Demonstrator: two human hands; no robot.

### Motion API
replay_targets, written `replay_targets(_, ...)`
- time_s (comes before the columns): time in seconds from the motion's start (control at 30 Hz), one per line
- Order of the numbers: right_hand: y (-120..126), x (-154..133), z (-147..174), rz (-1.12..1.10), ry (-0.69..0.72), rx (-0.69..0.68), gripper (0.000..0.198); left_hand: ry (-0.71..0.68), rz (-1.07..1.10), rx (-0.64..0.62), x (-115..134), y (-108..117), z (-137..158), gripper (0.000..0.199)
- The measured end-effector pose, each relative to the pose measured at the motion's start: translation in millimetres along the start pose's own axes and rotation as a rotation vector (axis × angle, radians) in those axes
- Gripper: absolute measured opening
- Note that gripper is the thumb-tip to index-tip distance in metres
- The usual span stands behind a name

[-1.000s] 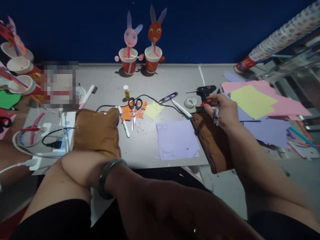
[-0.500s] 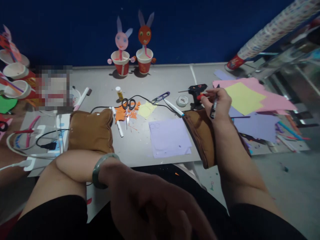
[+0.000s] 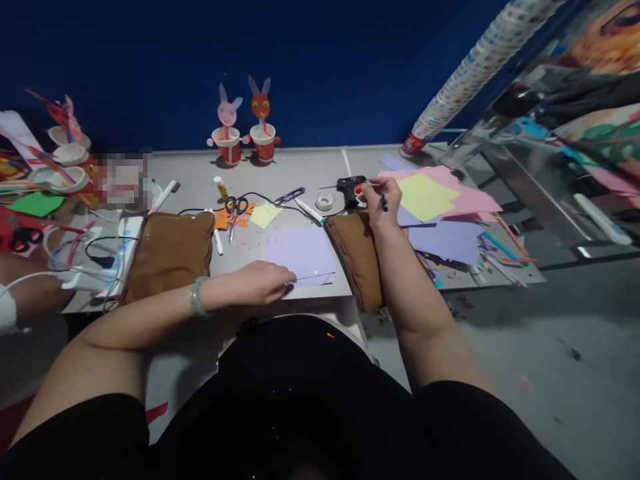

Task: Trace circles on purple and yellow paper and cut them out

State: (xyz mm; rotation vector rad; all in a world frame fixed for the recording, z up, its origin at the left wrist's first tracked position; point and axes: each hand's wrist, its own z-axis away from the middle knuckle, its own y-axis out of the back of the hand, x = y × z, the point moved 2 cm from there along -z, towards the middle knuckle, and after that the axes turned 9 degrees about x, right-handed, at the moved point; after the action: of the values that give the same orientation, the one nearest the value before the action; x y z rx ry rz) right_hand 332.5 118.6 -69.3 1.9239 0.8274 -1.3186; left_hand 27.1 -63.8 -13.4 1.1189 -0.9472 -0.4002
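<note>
My left hand (image 3: 265, 283), a green bangle on its wrist, lies at the lower left corner of the lilac paper sheets (image 3: 301, 250). Its fingers are closed, and a small dark purple thing shows at their tips, too small to name. Between the fingers of my right hand (image 3: 387, 205) is a black marker (image 3: 385, 201), seen nearly end-on. That hand is beside the black glue gun (image 3: 347, 191), its fingertips close to the red trigger; whether they touch it I cannot tell. Left of the gun lies a tape roll (image 3: 325, 201).
Brown cushions (image 3: 170, 250) (image 3: 354, 257) flank the lilac sheets. Scissors (image 3: 236, 205), a glue stick (image 3: 220, 189) and orange scraps (image 3: 225, 219) lie behind. Two cup puppets (image 3: 227, 147) stand at the wall. Pink paper (image 3: 470, 193) and a stack of cups (image 3: 465, 87) are right.
My left hand has moved from close below the camera onto the table by the lilac paper. My right hand stays by the glue gun with the marker. The view has shifted.
</note>
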Motion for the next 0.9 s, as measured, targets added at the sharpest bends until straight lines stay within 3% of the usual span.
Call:
replay_targets(0.13,-7,-6,5,0.166,0.097,-0.143,0.025,0.354,-0.069,0.289,-35,-1,7,0.033)
replay_targets(0.27,-13,-14,11,0.326,0.227,-0.324,0.017,0.568,-0.071,0.42,-59,-3,11,0.04)
replay_targets(0.4,-19,-16,7,0.448,0.324,-0.411,0.013,0.593,-0.046,0.45,-61,-3,9,0.049)
replay_targets(0.57,-24,-10,2,0.459,0.341,-0.459,0.013,0.646,-0.072,0.456,-61,0,0,0.054)
replay_targets(0.9,-26,-12,4,0.492,0.394,-0.517,0.013,0.763,0.052,0.46,-76,-5,-18,0.045)
